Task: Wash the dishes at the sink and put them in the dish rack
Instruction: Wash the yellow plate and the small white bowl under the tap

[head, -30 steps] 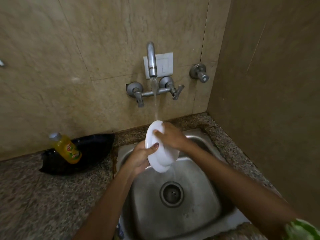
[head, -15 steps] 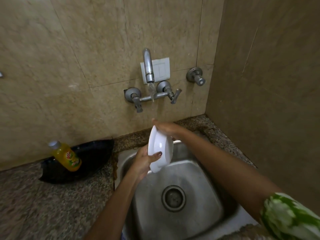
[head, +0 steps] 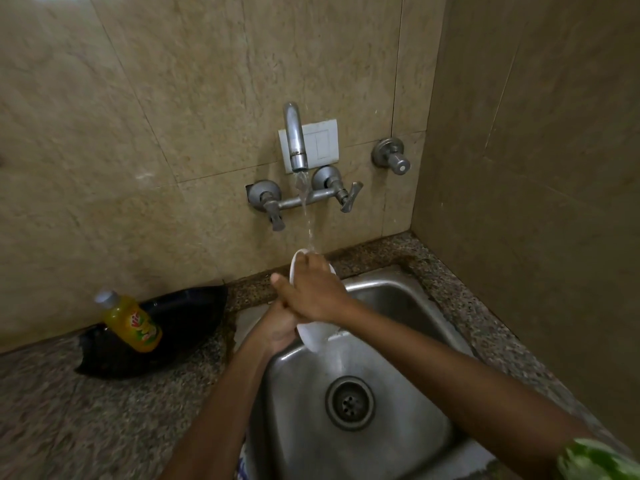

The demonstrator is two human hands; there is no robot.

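Note:
A small white plate (head: 317,336) stands on edge over the steel sink (head: 398,299), under the running tap (head: 296,140). My left hand (head: 278,327) grips the plate from the left and below. My right hand (head: 311,289) lies across the plate's face, fingers over its top rim and thumb pointing left, hiding most of it. Water (head: 308,220) falls onto the top rim and runs off the plate's lower edge toward the drain (head: 349,403).
A yellow dish-soap bottle (head: 133,322) leans in a black tray (head: 180,327) on the granite counter (head: 86,410) left of the sink. Tiled walls close the back and the right side. Two tap handles (head: 273,206) and a valve (head: 393,157) stick out of the back wall.
The plate has turned more edge-on. My right hand has slid from its far rim down across its face, over my left hand. The water stream is fuller than half a second ago.

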